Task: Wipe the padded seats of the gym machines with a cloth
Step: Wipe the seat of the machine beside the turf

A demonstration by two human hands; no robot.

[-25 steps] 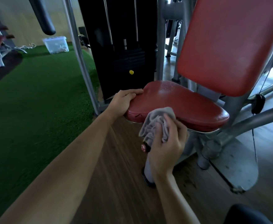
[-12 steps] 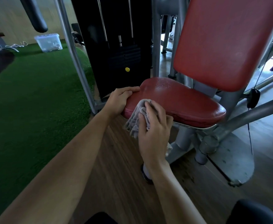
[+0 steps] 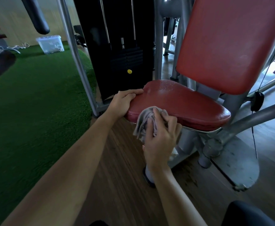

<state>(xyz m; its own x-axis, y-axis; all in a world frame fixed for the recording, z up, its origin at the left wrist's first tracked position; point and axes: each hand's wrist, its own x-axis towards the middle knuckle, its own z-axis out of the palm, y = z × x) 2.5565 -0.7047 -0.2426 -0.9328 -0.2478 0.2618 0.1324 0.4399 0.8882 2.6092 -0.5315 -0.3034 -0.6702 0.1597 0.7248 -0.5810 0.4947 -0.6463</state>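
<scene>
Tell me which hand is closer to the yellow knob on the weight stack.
Left. The left hand grips the red seat just below the yellow knob; the right hand, holding the cloth, is lower, further right.

The red backrest [image 3: 228, 46] runs off the top edge. The right hand [image 3: 159, 139] covers much of the grey cloth [image 3: 141, 124] and the seat [image 3: 182, 101] rim behind it. The clear box [image 3: 50, 44] is too blurred to show its contents.
</scene>
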